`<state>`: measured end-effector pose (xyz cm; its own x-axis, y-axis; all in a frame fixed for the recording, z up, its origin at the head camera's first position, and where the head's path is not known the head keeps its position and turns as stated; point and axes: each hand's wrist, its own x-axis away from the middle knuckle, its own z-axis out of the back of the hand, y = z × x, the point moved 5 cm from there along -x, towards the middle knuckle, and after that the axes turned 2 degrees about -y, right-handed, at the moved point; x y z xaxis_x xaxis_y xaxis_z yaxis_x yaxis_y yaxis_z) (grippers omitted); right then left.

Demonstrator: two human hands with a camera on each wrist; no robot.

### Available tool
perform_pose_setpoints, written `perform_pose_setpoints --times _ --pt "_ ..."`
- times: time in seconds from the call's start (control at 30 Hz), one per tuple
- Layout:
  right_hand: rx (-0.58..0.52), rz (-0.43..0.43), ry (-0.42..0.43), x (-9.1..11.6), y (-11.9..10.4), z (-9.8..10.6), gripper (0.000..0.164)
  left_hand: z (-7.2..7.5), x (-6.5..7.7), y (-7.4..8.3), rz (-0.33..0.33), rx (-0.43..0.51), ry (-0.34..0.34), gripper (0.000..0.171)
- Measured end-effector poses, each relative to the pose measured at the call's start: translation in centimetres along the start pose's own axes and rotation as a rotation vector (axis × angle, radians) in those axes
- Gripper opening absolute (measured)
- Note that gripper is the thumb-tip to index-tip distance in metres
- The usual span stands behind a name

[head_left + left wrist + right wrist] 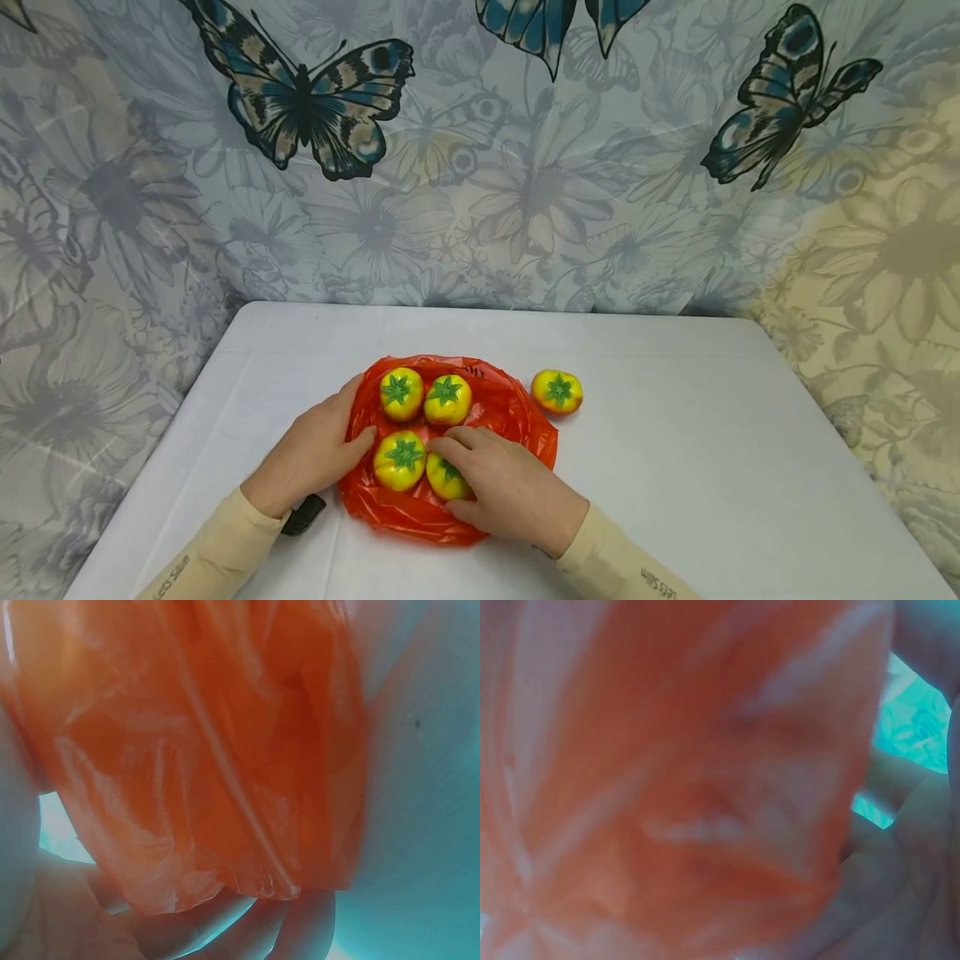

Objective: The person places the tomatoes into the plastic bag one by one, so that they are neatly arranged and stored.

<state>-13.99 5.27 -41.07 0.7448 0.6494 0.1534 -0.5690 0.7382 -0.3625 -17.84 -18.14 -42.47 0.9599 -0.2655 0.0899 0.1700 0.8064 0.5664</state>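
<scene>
A red plastic bag [517, 417] lies spread on the table with its mouth wide open. Inside it sit two yellow tomatoes at the back, one of them a glossy tomato [402, 393] with a green star-shaped top, and another tomato [400, 461] at front left. My left hand [311, 446] holds the bag's left side, thumb over the rim. In the left wrist view the bag's orange-red film [195, 765] covers most of the picture. My right hand [513, 492] grips a front-right tomato [444, 475] inside the bag, partly hidden under the fingers.
One more tomato [557, 392], yellow with a reddish underside, stands outside the bag at its back right. A white cloth covers the table [675, 433]. Behind it hangs a butterfly-and-flower backdrop [540, 208]. A small black object [303, 515] shows beneath the left wrist.
</scene>
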Motion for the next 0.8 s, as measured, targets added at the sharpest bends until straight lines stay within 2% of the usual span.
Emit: perform_pose_setpoints --times 0.23,0.37,0.6,0.8 --pt "-0.03 -0.006 0.012 0.3 0.5 1.0 0.068 -0.2 -0.2 -0.1 -0.005 -0.005 0.006 0.08" --pt "-0.049 -0.023 0.081 0.9 1.5 2.8 0.067 -0.2 -0.2 -0.1 -0.014 -0.004 0.01 0.079" --pt "-0.051 -0.093 0.287 2.3 5.7 6.7 0.06 0.0 -0.1 0.0 -0.033 0.001 0.024 0.078" --pt "-0.072 -0.196 0.33 3.3 9.7 8.2 0.06 0.1 0.0 0.1 -0.053 -0.002 0.038 0.076"
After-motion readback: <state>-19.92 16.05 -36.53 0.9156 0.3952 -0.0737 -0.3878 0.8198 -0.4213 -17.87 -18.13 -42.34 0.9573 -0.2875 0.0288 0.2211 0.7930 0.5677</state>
